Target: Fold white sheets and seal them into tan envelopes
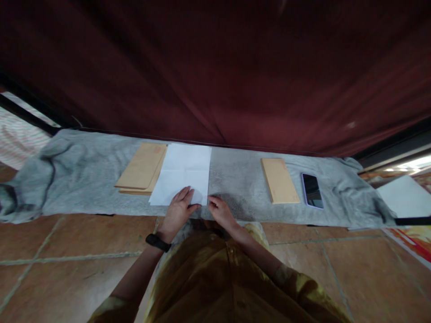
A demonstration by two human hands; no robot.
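Note:
White sheets of paper (185, 163) with crease lines lie on a grey cloth in front of me, their left edge over some brown envelopes (143, 166). My left hand (181, 207) rests flat on the lower part of the paper, fingers stretched out; a black band is on that wrist. At the lower right corner of the paper is my right hand (220, 211), its thumb and fingers drawn together at the edge. Whether a paper corner is pinched between them is hard to see.
Farther right lie a neat stack of brown envelopes (280, 180) and a phone (312, 190) with a pale purple rim. The grey cloth (235, 172) covers a long narrow surface. A dark red curtain (215, 89) hangs behind it. Tiled floor (84, 237) shows below.

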